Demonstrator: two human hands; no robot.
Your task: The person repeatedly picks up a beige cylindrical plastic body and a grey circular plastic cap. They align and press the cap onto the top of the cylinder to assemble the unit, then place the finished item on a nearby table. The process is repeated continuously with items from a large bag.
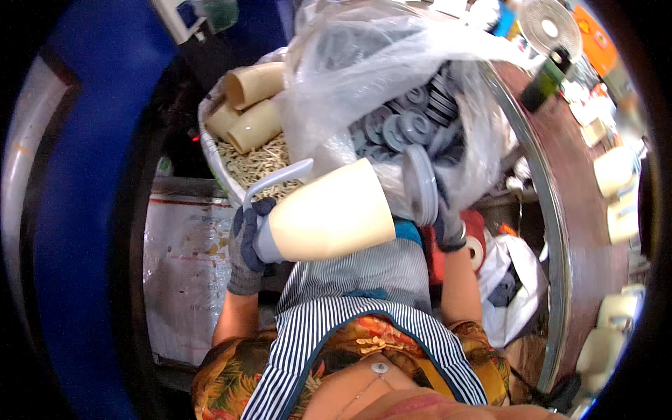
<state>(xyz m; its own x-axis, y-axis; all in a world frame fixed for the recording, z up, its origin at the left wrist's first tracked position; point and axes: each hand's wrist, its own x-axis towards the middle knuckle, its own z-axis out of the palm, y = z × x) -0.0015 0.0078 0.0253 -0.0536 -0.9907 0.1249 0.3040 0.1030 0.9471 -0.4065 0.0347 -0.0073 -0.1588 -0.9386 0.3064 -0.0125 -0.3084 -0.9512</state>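
My left hand (246, 241), in a grey and dark glove, is closed round the grey end of a cream pitcher (332, 213). The pitcher lies on its side in the air above my lap, its grey handle (280, 175) on the upper side and its wide cream end toward the right. In my gloved right hand (449, 225) is a round grey lid-like disc (418, 185), gripped from the right and held on edge. A small gap separates disc and pitcher. The disc partly hides my right fingers.
Beyond my hands stands a clear plastic bag (315, 105) with many grey discs (409, 129). Left of it, a sack (208, 129) holds cream cylinders (257, 126) and small pale pieces (255, 164). A curved-looking table edge (549, 210) runs along my right; a dark green bottle (544, 84) stands there.
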